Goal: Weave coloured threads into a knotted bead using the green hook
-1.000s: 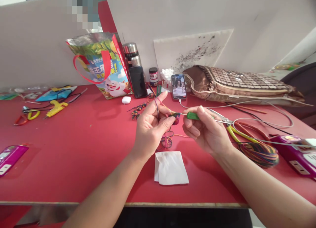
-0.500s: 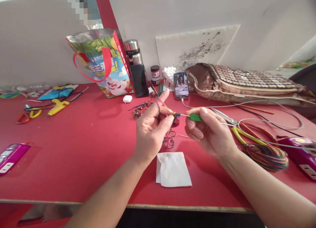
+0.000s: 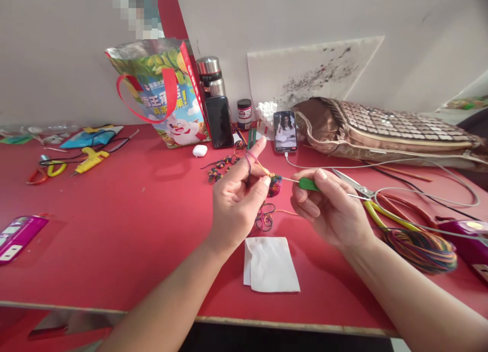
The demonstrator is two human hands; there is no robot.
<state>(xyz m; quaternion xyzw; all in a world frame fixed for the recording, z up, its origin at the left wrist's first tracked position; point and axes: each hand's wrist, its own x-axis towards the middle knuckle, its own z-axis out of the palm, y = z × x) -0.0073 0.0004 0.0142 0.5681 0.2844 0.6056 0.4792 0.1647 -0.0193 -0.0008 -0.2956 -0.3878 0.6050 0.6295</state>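
Observation:
My left hand (image 3: 236,204) pinches a small multicoloured crocheted piece (image 3: 274,185) between thumb and fingers, with coloured thread looped over its raised index finger. My right hand (image 3: 330,209) grips a green-handled crochet hook (image 3: 307,183) whose metal tip points into the piece. Loose thread (image 3: 265,220) hangs from the piece to the red table (image 3: 133,230). A skein of multicoloured thread (image 3: 423,247) lies to the right of my right wrist.
A white folded cloth (image 3: 271,264) lies below my hands. Scissors with yellow handles (image 3: 366,199), a phone on a cable (image 3: 285,132), a dark phone (image 3: 218,122), a printed bag (image 3: 163,100), a flask, a jar, beaded pieces (image 3: 219,169), a yellow glue gun (image 3: 89,161) and purple power strips (image 3: 17,235) surround them.
My hands stay together on the piece and hook; the thumb and hook tip shift slightly. The view has drifted a little, so everything sits slightly to the right.

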